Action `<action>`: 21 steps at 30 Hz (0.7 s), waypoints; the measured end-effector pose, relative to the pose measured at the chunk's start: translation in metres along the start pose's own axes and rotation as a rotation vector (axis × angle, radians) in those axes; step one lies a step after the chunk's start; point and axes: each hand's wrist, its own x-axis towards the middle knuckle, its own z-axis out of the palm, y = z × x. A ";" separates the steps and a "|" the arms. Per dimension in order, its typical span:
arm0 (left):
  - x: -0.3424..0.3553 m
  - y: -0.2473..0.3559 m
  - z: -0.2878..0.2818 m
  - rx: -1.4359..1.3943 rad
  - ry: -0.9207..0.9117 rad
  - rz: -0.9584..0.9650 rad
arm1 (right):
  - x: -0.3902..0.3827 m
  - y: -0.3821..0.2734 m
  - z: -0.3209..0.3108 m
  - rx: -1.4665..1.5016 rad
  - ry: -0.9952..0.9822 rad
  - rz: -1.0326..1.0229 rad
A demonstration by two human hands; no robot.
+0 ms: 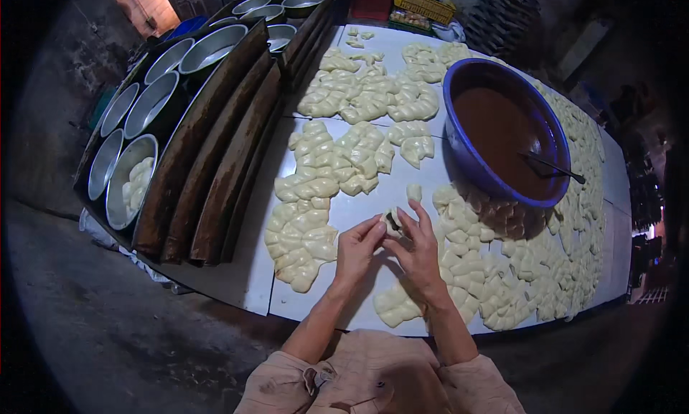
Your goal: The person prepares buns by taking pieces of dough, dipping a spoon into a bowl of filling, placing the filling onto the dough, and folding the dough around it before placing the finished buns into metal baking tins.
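Both hands meet above the white table near its front edge, pinching one small dough piece (392, 220) with something dark in its middle. My left hand (356, 250) grips it from the left with thumb and fingertips. My right hand (419, 252) holds the other side, fingers curled round it. Just beyond my fingers lies a single loose dough lump (414, 192). To the left of my hands spreads a sheet of pale, glossy dough pieces (301, 243) stuck side by side; a smaller dough patch (397, 306) sits partly under my right forearm.
A blue basin (457, 138) of brown filling, with a dark-handled utensil (552, 168) in it, stands at the right among more dough pieces (513, 299). On the left, rusty metal trays (215, 177) hold round metal pans (154, 105); the nearest contains some dough. A yellow crate (425, 6) is at the back.
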 end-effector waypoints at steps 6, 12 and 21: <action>-0.008 0.006 -0.007 0.322 0.091 0.206 | 0.003 -0.002 0.022 -0.101 0.166 -0.054; 0.004 0.031 -0.010 0.207 0.035 0.063 | 0.012 -0.010 0.018 0.479 0.015 0.348; -0.016 0.046 -0.009 0.188 -0.062 -0.066 | 0.000 0.024 0.000 0.306 -0.134 -0.133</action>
